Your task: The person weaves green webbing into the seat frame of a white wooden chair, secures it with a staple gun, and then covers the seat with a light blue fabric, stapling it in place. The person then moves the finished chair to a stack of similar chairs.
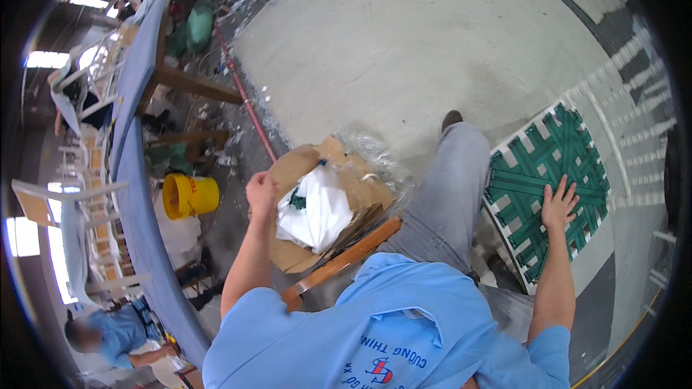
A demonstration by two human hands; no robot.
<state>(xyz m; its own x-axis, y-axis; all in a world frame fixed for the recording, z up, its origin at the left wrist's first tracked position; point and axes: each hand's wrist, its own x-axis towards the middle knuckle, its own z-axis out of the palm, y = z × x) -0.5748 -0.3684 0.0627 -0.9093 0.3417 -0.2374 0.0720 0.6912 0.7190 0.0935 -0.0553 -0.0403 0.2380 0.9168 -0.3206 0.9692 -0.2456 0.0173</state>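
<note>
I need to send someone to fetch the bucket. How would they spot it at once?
Follow the long blue table edge on the left. The bucket lies on the floor right beside it, left of the cardboard pile. It is the only bright yellow thing there.

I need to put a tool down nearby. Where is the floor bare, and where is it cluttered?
Bare concrete floor lies ahead, bordered by the cardboard box below and the green woven panel at right. It is crowded at left: debris, a yellow bucket and a red pole beside the long blue table.
</note>
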